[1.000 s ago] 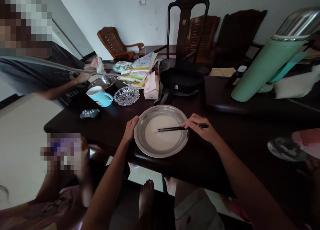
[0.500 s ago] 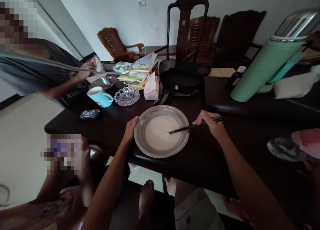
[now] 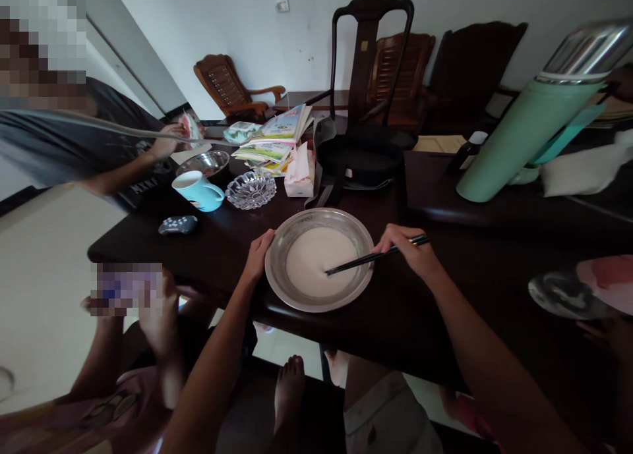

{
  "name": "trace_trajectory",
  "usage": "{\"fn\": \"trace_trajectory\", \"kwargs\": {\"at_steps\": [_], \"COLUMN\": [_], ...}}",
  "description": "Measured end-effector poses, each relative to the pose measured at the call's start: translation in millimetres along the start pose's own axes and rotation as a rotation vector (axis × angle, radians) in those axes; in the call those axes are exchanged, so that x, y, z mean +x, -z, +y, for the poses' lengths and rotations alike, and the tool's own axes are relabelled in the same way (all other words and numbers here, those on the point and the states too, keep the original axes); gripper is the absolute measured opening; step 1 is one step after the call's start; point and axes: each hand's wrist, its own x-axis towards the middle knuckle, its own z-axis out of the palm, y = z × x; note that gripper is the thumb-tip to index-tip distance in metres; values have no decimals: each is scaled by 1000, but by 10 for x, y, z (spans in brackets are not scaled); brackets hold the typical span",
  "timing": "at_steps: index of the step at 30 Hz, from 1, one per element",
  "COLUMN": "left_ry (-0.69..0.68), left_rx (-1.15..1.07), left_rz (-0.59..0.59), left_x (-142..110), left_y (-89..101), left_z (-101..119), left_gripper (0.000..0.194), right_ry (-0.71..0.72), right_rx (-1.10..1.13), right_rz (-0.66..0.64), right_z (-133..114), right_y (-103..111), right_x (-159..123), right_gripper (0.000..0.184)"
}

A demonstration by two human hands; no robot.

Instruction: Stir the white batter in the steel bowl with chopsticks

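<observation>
A round metal bowl (image 3: pixel 277 279) with a pale, milky batter (image 3: pixel 316 259) in it stands at the near edge of the dark table. My left hand (image 3: pixel 259 253) grips the bowl's left rim, thumb and fingers closed on it. In my right hand (image 3: pixel 408 246) is a pair of dark chopsticks (image 3: pixel 363 259), held at a slant over the right rim. Their tips dip into the batter near its middle. Whether the chopsticks touch the rim I cannot tell.
Left of the bowl are a blue mug (image 3: pixel 198 192), a glass dish (image 3: pixel 250 190) and a game controller (image 3: pixel 178 225). Behind it lie a tissue pack (image 3: pixel 299 177) and a black bag (image 3: pixel 361 161). A green thermos (image 3: pixel 529 131) stands right. Other people sit or stand at both sides.
My right hand has moved a little left and the chopstick tips have shifted left and nearer to me through the batter. My left hand and the bowl stay in place.
</observation>
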Motion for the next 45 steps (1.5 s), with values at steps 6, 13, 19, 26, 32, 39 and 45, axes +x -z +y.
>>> {"fn": "trace_trajectory", "kwargs": {"at_steps": [6, 13, 19, 26, 32, 39, 45], "left_ry": [-16, -19, -19, -9, -28, -27, -30], "left_rx": [-23, -1, 11, -10, -4, 7, 25], "left_rz": [-3, -2, 7, 13, -13, 7, 6], "left_x": [5, 4, 11, 12, 3, 12, 11], "left_y": [11, 19, 20, 20, 21, 17, 14], "left_z": [-16, -12, -21, -23, -18, -14, -15], "left_gripper": [72, 71, 73, 71, 67, 67, 72], "right_ry": [28, 13, -7, 7, -24, 16, 24], "right_rx": [-125, -82, -60, -95, 26, -50, -26], "right_rz": [51, -93, 129, -50, 7, 51, -112], "right_z": [-25, -23, -5, -15, 1, 13, 2], "right_y": [-3, -36, 23, -6, 14, 19, -24], "right_x": [13, 4, 18, 12, 8, 13, 9], "right_gripper": [42, 42, 48, 41, 48, 42, 43]}}
